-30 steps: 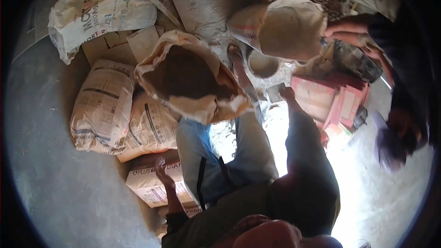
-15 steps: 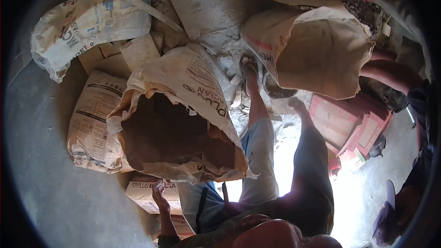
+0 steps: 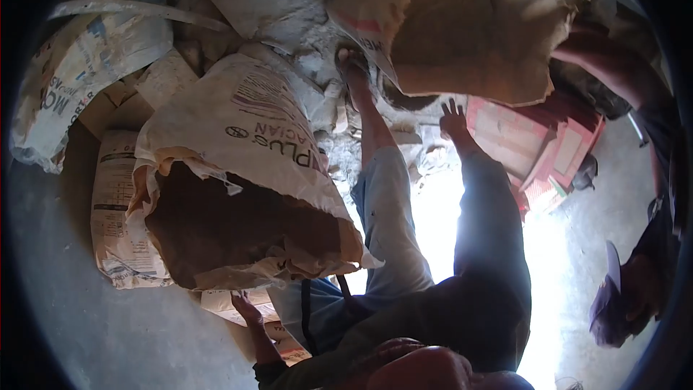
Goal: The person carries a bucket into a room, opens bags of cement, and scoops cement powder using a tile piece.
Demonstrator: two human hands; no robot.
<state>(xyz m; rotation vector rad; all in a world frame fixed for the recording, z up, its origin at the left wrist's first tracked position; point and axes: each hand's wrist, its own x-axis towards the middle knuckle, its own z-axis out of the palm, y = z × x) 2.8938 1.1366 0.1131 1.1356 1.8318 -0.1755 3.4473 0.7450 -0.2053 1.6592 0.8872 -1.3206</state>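
Observation:
A large torn paper sack [image 3: 267, 123] with "PLUS" lettering lies in front of me on the left, its ragged mouth gaping toward me. My left hand [image 3: 247, 308] is just below the lower rim of that sack, fingers extended; whether they touch the rim I cannot tell. My right hand [image 3: 453, 121] reaches forward with spread fingers and holds nothing. It is between my sandalled foot [image 3: 354, 72] and a faded red plastic object [image 3: 509, 137]. Just beyond it, a second open paper sack [image 3: 476, 36] has its wide mouth turned my way.
Another person's arm [image 3: 613, 65] extends beside the second sack, and a capped head [image 3: 610, 303] shows at lower right. A printed bag [image 3: 119, 209], a mortar bag [image 3: 94, 65] and a pale strip [image 3: 137, 9] lie left. Cartons or bags [image 3: 224, 303] sit under the sack.
The view has shifted, moving the sacks left and upward in it. My right hand has reached farther forward and its fingers now spread. My left hand remains near the torn sack's lower rim.

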